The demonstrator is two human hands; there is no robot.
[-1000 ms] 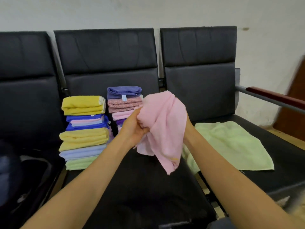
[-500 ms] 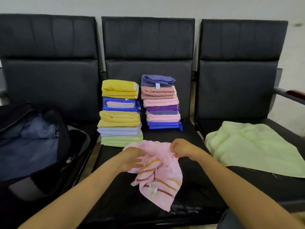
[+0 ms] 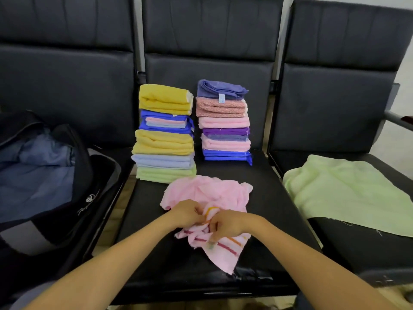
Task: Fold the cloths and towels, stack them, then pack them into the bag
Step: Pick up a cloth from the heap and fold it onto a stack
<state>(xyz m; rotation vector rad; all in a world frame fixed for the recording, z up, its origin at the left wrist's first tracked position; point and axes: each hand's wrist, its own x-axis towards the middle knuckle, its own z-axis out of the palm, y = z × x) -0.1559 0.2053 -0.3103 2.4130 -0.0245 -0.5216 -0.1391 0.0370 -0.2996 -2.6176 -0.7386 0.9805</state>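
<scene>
On glossy seat (image 3: 268,198) — left hand (image 3: 185,214), right hand (image 3: 228,227) pinch crumpled pink towel (image 3: 207,191).

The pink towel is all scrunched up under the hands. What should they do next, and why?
Probably pull the two hands apart to spread the pink towel flat on the seat. The left hand and right hand pinch its bunched striped edge close together, so it seems too crumpled to fold neatly yet.

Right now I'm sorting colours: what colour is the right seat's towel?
The towel is pale green; head view.
</scene>
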